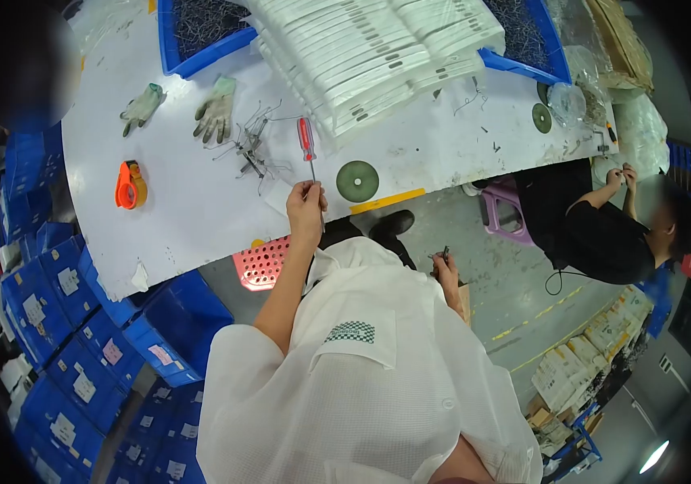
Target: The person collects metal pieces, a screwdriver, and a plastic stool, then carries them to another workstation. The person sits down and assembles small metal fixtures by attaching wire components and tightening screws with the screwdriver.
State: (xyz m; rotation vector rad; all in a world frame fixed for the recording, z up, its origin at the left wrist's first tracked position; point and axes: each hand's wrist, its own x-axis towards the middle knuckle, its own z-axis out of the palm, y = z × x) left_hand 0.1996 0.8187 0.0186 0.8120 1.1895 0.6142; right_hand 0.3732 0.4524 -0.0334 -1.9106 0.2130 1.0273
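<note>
My left hand (pixel 306 211) is closed at the table's front edge, its fingers pinched on the thin shaft of a screwdriver (pixel 306 139). The red, clear-ended handle points away from me, and the shaft shows again below my fingers. Low on my right side, beyond the table edge, my right hand (pixel 448 276) is closed around a small dark metal piece (pixel 444 253), whose kind I cannot make out. A green round disc (pixel 357 181) with a centre hole lies right of my left hand. Left of the screwdriver is a loose pile of bent wire parts (pixel 253 150).
An orange tape dispenser (pixel 130 186) and work gloves (pixel 216 111) lie on the left. Stacked white parts (pixel 377 56) stand at the back between blue bins (pixel 208 55). A pink perforated stool (pixel 261 264) is under the edge. Another person (pixel 603 222) sits at right.
</note>
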